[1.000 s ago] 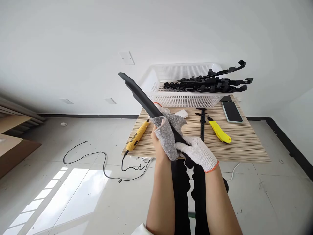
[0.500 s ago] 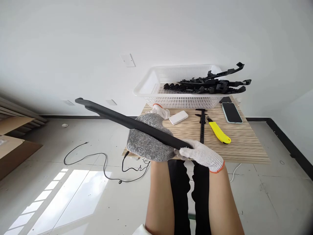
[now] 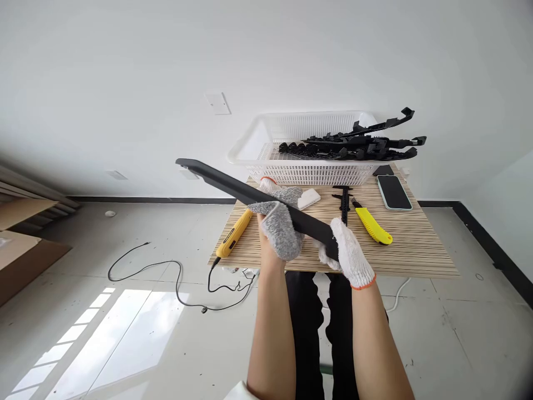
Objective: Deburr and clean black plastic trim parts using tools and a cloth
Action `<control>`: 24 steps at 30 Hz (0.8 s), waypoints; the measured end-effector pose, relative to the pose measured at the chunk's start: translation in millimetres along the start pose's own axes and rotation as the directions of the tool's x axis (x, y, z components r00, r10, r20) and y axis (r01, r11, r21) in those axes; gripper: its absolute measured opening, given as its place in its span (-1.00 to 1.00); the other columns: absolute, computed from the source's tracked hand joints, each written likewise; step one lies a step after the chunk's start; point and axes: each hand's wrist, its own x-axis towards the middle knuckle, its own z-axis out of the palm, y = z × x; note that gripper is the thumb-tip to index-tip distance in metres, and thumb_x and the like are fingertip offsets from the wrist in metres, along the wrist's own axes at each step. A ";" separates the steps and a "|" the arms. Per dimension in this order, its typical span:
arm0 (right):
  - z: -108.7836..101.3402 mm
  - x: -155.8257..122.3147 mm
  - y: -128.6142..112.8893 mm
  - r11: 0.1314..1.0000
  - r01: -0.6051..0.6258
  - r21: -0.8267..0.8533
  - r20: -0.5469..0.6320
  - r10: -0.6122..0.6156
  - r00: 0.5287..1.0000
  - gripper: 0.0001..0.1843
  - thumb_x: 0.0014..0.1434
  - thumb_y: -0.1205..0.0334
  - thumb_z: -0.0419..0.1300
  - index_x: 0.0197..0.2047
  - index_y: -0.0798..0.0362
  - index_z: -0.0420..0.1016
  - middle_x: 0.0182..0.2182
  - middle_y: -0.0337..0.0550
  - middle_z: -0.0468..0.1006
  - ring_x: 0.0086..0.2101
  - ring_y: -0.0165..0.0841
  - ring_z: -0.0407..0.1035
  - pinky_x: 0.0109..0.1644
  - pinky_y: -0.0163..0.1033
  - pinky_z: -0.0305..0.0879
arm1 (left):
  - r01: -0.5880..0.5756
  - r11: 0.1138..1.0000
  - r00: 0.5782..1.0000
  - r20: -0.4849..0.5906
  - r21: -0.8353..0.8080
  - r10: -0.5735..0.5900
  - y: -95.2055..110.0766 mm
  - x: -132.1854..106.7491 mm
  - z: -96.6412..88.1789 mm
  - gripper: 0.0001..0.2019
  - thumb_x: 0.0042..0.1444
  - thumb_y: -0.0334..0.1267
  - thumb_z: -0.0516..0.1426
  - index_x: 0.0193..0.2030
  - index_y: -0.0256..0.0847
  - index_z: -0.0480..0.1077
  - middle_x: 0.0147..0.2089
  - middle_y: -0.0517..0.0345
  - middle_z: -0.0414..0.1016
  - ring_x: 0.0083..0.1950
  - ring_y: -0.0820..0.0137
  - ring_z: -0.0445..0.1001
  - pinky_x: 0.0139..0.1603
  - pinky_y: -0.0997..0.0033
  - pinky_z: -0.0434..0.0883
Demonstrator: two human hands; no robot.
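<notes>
A long black plastic trim strip (image 3: 227,183) slants across my view above the table, its far end up to the left. My right hand (image 3: 352,253), in a white knit glove with an orange cuff, grips the strip's lower right end. A grey cloth (image 3: 283,230) is folded around the middle of the strip. My left hand (image 3: 267,239) holds the cloth against the strip; its fingers are mostly hidden by the cloth. Just left of that hand lies a yellow corded tool (image 3: 235,233).
On the wood-striped table (image 3: 412,244) lie a black caliper (image 3: 345,203), a yellow utility knife (image 3: 373,225), a phone (image 3: 394,192), a white block (image 3: 309,198) and a white glove (image 3: 268,184). Behind stands a white basket (image 3: 308,173) with several black strips (image 3: 366,147). A cable (image 3: 179,278) trails on the floor.
The strip has shifted right, its far end drawing inward. The cloth, earlier spread wide beneath the strip, is now bunched around it farther from me. The yellow tool has come into view.
</notes>
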 end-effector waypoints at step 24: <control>10.9 0.5 -9.6 0.999 -0.005 0.044 0.086 0.002 0.996 -0.62 0.19 -0.16 0.12 -0.36 0.00 0.36 -0.60 -0.24 0.43 -0.62 -0.39 0.29 -0.57 -0.28 0.20 | 0.054 0.999 0.994 0.095 0.005 -0.054 -11.1 -5.9 0.9 -0.68 0.32 -0.05 0.04 0.11 -0.11 0.38 0.15 0.06 0.46 0.23 0.21 0.40 0.20 0.27 0.38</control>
